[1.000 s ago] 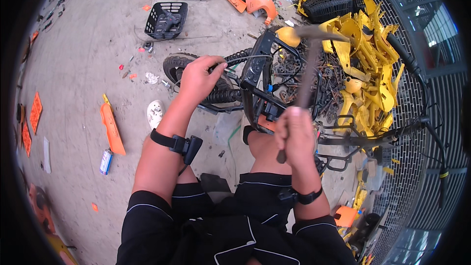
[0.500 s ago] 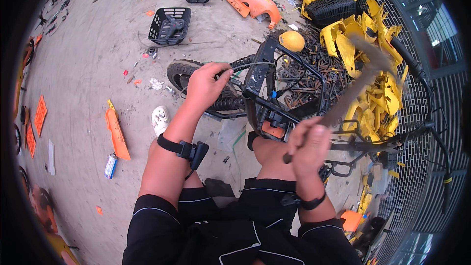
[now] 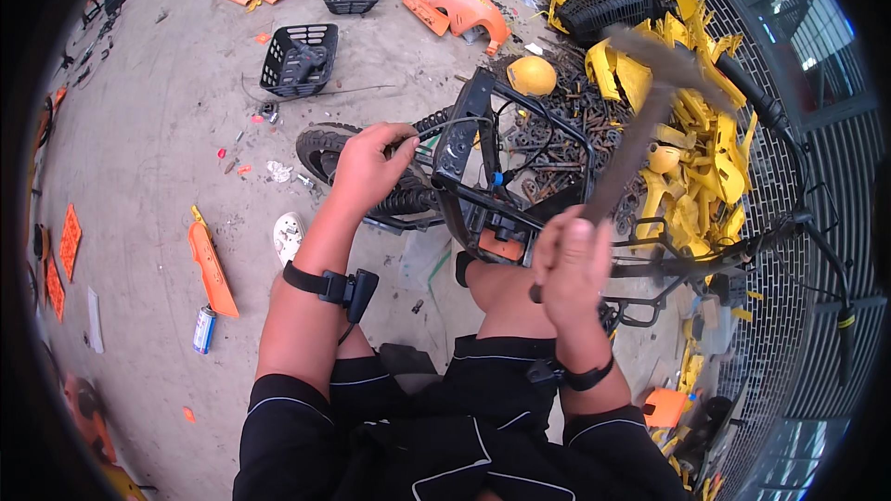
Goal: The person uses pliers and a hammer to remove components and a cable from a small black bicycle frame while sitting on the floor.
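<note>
My right hand (image 3: 574, 264) is wrapped round the handle of a hammer (image 3: 631, 153). The hammer is raised over the right side of a black bike frame (image 3: 457, 144), and its head is blurred by motion. At the frame's left end my left hand (image 3: 376, 162) pinches a thin grey cable (image 3: 436, 125) that bends across to the top of the frame. What else its fingers may hold is hidden. Beneath that hand are a black tyre (image 3: 320, 144) and a ribbed black suspension part (image 3: 408, 199). A long black tube with a handlebar (image 3: 821, 241) extends right from the frame.
A heap of rusty bolts and metal parts (image 3: 548, 162) lies behind the frame, with a yellow round cover (image 3: 531, 76) beside it. Broken yellow panels (image 3: 705, 148) pile against the brick wall. Two black baskets (image 3: 299, 60), orange panels (image 3: 467, 14) and a spray can (image 3: 204, 329) lie around.
The hammer has swung to a more upright angle, its head moving up and left in view. My left hand stays at the cable. The whole view has shifted slightly.
</note>
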The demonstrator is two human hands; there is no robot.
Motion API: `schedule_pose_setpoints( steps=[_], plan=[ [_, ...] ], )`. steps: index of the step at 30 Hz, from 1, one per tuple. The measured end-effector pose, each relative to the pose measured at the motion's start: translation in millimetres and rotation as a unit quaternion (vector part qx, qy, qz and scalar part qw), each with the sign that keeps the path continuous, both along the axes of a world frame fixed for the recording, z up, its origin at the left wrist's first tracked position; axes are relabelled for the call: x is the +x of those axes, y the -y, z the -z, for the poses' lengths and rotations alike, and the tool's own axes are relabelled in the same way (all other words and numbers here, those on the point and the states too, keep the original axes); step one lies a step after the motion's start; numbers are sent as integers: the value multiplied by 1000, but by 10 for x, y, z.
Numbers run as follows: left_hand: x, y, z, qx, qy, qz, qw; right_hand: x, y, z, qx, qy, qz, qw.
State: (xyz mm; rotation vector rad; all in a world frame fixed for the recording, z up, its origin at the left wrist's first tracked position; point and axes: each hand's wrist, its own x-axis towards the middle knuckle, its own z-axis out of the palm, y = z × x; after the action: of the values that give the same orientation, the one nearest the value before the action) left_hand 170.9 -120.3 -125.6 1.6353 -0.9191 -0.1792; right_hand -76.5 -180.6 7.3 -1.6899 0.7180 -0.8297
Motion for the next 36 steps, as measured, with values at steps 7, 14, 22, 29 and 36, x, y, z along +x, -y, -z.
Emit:
schedule_pose_setpoints(
  steps=[7, 14, 22, 29, 36],
  plan=[
    [5, -84, -8, 6, -23, 18, 1000, -43, 87, -210, 173, -143, -46, 973],
    [17, -81, -6, 4, -40, 34, 999, -103, -88, -119, -46, 20, 12, 999],
    [6, -43, 7, -9, -41, 37, 998, 21, -67, 470, 76, -237, -40, 968],
    [7, -54, 45, -15, -24, 33, 999, -58, -151, 1131, 44, -232, 15, 972],
    [65, -123, 26, 9, -49, 30, 998, -76, -97, 1165, 61, -246, 8, 967]
  ],
)
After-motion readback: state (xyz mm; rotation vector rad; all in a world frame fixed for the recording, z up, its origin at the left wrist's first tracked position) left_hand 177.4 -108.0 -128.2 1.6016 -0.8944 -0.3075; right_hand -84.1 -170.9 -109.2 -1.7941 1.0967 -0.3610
